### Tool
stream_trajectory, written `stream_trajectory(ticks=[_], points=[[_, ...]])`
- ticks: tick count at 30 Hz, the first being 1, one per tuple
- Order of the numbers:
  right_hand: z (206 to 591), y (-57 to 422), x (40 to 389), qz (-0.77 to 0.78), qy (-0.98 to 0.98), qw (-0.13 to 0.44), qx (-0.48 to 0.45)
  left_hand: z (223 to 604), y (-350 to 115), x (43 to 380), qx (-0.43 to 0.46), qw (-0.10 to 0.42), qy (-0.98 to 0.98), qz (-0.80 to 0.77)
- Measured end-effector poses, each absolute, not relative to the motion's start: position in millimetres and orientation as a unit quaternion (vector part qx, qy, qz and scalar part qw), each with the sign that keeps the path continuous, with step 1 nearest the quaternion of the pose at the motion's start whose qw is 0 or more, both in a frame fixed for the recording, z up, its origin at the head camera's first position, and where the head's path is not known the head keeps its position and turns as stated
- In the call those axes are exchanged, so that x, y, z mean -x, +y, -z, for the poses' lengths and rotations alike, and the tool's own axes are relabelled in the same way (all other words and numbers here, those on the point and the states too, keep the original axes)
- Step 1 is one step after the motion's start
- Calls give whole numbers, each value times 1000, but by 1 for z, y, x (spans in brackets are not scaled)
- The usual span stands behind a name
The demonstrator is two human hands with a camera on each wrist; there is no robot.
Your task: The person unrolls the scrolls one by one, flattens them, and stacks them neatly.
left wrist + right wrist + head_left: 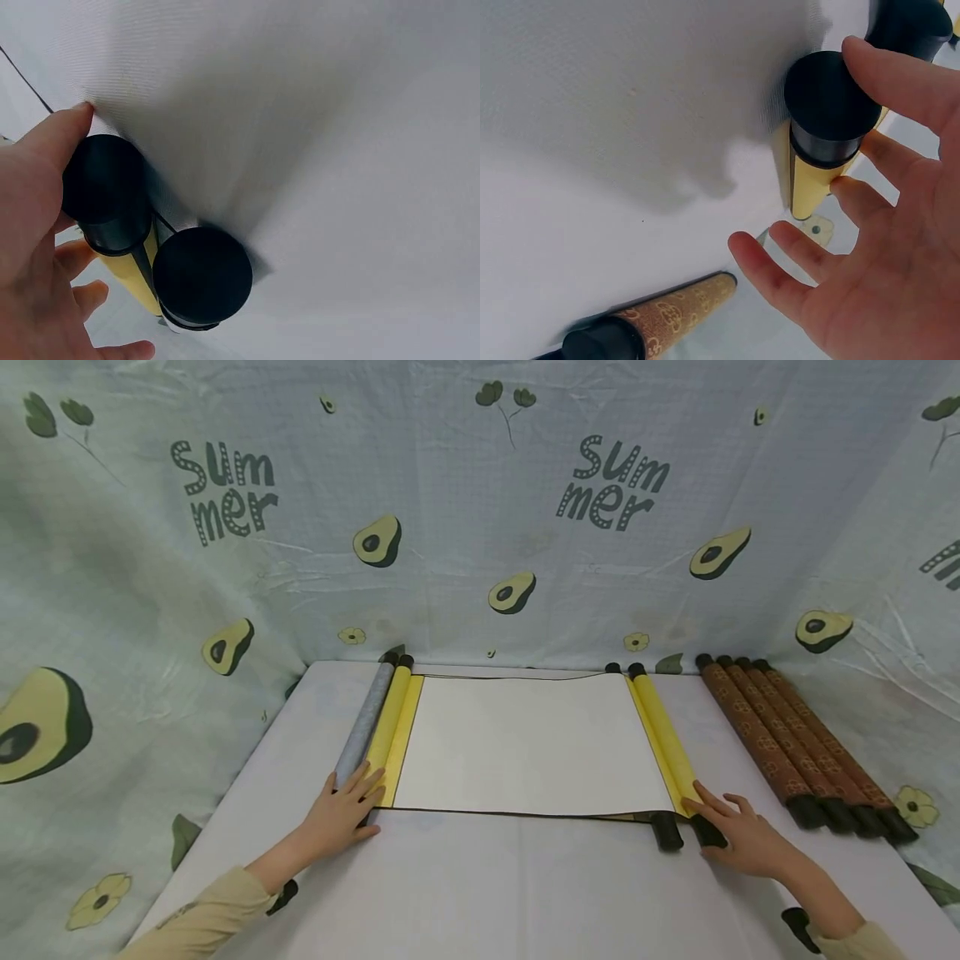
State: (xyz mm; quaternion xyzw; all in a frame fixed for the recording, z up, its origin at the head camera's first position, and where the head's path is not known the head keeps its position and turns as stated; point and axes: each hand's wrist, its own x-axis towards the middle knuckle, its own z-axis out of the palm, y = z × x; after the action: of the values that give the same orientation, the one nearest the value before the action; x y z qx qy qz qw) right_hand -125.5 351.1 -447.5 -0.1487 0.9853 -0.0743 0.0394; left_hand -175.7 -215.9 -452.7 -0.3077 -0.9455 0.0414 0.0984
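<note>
A hanging scroll lies unrolled, its blank white sheet (528,745) between a left yellow roll (392,714) and a right yellow roll (663,727), both with black end knobs. A grey roll (365,727) lies along the left one. My left hand (341,814) rests with spread fingers over the near ends of the yellow and grey rolls; its thumb lies beside a black knob (109,191) in the left wrist view. At the right yellow roll's near end, my right hand (746,842) touches it lightly, thumb against the black knob (829,101), outer fingers spread away.
Several brown patterned rolls (795,743) with black ends lie side by side at the table's right. Another black knob (666,831) sticks out beneath the sheet's near right corner. A cloth backdrop (465,527) printed with avocados stands behind the white table (480,893).
</note>
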Motion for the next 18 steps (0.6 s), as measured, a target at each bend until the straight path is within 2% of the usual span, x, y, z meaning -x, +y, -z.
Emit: stream_trajectory(ticks=[7, 18], points=[[447, 351, 127, 58, 988, 36, 138, 454, -220, 180, 304, 115, -943, -63], [448, 350, 128, 63, 990, 39, 123, 450, -219, 183, 291, 79, -952, -56]])
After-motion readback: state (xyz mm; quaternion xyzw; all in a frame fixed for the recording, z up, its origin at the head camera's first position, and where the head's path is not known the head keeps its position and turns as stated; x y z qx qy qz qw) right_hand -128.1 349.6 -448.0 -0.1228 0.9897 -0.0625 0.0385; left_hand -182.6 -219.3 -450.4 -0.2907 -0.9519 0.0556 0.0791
